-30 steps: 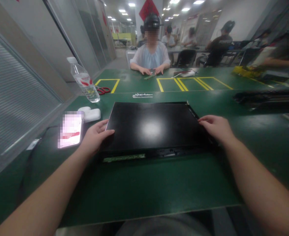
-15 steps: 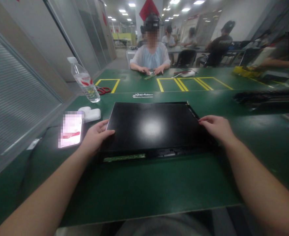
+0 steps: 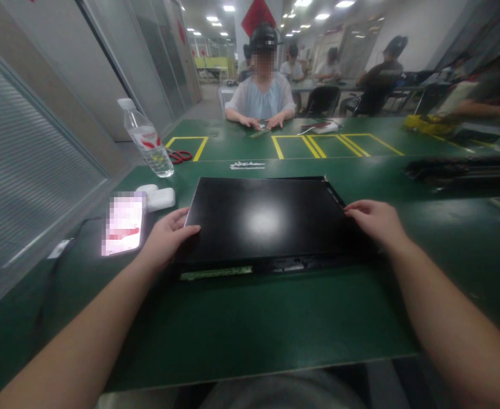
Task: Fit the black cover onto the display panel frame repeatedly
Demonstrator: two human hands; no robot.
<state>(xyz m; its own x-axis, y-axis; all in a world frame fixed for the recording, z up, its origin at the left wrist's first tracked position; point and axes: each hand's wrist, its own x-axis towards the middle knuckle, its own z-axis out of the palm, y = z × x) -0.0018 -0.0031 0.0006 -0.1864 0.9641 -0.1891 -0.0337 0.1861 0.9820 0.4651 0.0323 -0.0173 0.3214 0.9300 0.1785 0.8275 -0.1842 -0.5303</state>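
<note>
A black, glossy flat display panel (image 3: 232,216) lies in front of me, reflecting a bright round spot. Beneath it, a dark frame (image 3: 335,193) shows along the right and near sides, and a green circuit strip (image 3: 216,273) runs along the near edge. My left hand (image 3: 168,236) grips the panel's left edge, thumb on top and fingers at the side. At the right edge, my right hand (image 3: 371,218) pinches the frame's rim between thumb and fingers; whether it also holds the panel I cannot tell.
On the left are a phone (image 3: 124,224), a white case (image 3: 161,198), a water bottle (image 3: 150,142) and red-handled scissors (image 3: 181,156). White strips (image 3: 247,166) lie behind the panel. Dark long parts (image 3: 462,173) are at the right. A person (image 3: 260,96) sits opposite at the green table (image 3: 275,324).
</note>
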